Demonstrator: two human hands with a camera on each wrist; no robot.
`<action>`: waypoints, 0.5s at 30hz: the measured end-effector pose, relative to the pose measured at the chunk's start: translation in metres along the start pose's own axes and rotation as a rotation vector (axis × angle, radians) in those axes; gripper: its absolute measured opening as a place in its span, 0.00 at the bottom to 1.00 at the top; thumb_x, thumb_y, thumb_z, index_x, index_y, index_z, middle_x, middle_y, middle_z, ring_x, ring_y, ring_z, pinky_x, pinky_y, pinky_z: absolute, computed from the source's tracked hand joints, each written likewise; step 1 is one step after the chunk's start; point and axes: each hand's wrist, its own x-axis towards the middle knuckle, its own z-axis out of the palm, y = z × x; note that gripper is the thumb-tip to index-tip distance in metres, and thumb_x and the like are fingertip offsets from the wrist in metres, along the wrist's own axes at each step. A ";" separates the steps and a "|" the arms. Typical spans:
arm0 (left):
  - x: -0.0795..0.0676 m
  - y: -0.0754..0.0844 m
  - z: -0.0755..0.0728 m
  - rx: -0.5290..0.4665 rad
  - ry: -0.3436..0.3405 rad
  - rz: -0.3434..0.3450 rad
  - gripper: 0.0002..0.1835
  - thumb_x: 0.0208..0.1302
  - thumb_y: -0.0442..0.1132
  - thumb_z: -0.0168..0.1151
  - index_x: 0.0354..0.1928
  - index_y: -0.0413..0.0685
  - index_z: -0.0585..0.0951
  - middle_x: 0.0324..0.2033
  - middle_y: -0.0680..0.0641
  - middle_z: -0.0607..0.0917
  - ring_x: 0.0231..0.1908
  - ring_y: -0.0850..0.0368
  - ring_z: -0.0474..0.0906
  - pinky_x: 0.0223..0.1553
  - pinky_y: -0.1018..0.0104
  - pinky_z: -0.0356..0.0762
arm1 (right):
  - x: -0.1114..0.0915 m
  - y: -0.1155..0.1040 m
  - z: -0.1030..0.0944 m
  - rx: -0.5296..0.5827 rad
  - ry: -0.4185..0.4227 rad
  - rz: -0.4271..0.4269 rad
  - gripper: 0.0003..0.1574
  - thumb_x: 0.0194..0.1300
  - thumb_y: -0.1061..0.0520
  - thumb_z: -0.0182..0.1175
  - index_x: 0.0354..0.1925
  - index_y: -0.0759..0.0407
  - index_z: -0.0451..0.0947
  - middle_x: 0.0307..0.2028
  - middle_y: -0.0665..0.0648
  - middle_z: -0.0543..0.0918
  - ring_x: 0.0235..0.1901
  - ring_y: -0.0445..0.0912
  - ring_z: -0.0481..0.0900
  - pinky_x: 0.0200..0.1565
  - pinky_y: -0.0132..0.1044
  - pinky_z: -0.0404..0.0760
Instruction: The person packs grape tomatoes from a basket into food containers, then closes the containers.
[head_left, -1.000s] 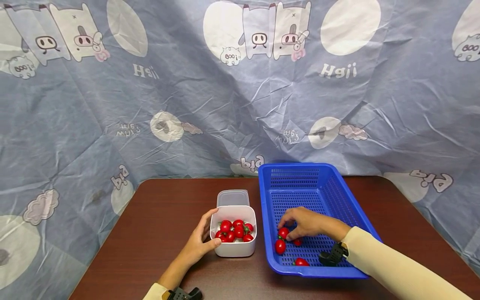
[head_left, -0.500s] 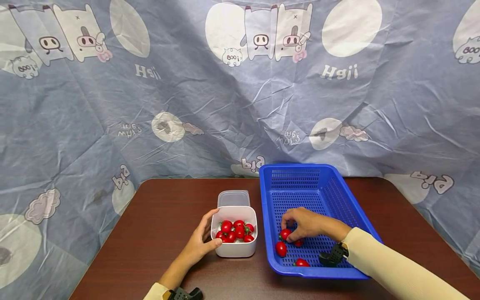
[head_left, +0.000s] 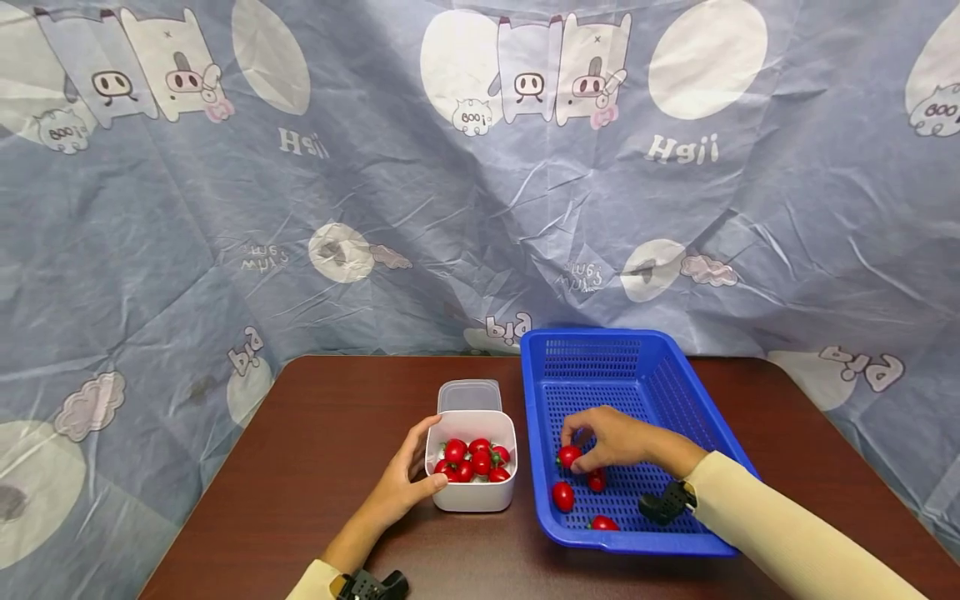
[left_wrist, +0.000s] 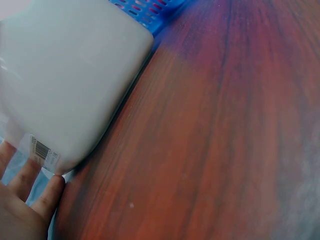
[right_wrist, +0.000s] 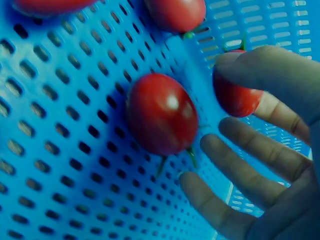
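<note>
My right hand (head_left: pixel 611 437) is inside the blue basket (head_left: pixel 531 417), pinching a cherry tomato (head_left: pixel 568 456) between thumb and fingers. In the right wrist view the pinched tomato (right_wrist: pixel 235 92) shows a green stem, and another tomato (right_wrist: pixel 161 114) lies on the perforated floor beside the fingertips. More tomatoes rest in the basket, one (head_left: pixel 562 497) by its left wall and one (head_left: pixel 603 523) at the near side. My left hand (head_left: pixel 401 483) holds the left side of a white box (head_left: pixel 474 497), thumb at the near rim. Several tomatoes (head_left: pixel 480 461) sit in that box. A barcode label (left_wrist: pixel 44 151) shows on the box wall.
Behind the box lies a clear lid (head_left: pixel 469 395). Box and basket stand side by side on a dark brown wooden table (head_left: pixel 337 433). A grey-blue printed cloth (head_left: pixel 420 192) hangs behind and at the sides.
My right hand has lifted slightly with the pinched tomato, away from the tomato near the left wall. More of the tomato under the hand shows. My left hand stays at the box.
</note>
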 end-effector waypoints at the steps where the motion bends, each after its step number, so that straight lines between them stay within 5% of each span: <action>1: 0.000 0.000 0.000 0.001 -0.001 -0.001 0.43 0.58 0.37 0.65 0.73 0.54 0.55 0.68 0.40 0.64 0.65 0.35 0.62 0.59 0.37 0.62 | 0.000 0.000 -0.001 -0.002 0.012 0.001 0.14 0.51 0.55 0.73 0.35 0.50 0.78 0.35 0.47 0.84 0.41 0.46 0.83 0.43 0.49 0.79; 8: 0.001 0.001 0.000 0.000 0.003 -0.009 0.43 0.58 0.37 0.65 0.73 0.56 0.55 0.67 0.41 0.65 0.65 0.36 0.63 0.60 0.45 0.65 | 0.000 -0.005 -0.007 -0.019 0.096 0.001 0.13 0.53 0.54 0.73 0.35 0.46 0.78 0.35 0.44 0.83 0.41 0.46 0.82 0.41 0.42 0.78; 15: 0.000 -0.002 0.000 -0.002 0.003 -0.004 0.42 0.59 0.37 0.65 0.73 0.56 0.55 0.67 0.41 0.65 0.64 0.36 0.64 0.60 0.45 0.65 | 0.000 -0.013 -0.012 0.076 0.135 -0.041 0.14 0.54 0.54 0.72 0.37 0.51 0.78 0.37 0.49 0.83 0.43 0.49 0.82 0.39 0.35 0.81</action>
